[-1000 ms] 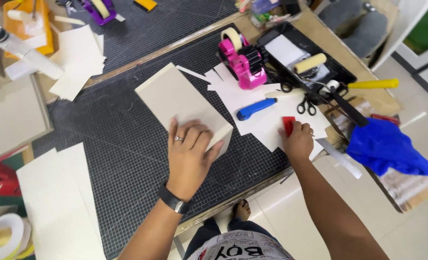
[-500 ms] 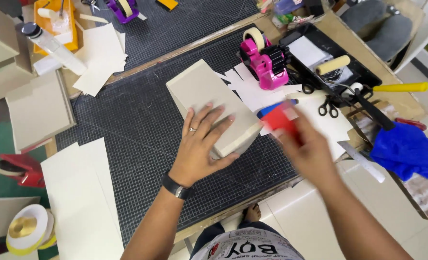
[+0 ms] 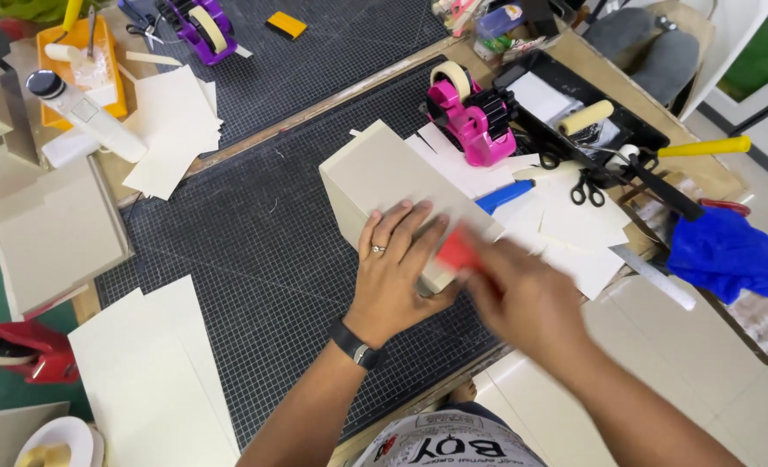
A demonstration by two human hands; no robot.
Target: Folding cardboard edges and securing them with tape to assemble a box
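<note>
Two bare forearms reach up from the bottom edge. The left hand lies palm down with its fingers spread flat and pressing downward; a ring sits on one finger and a dark band circles the wrist. The right hand is blurred, just beside the left, its fingers curled and pinching something small and red at the fingertips.
</note>
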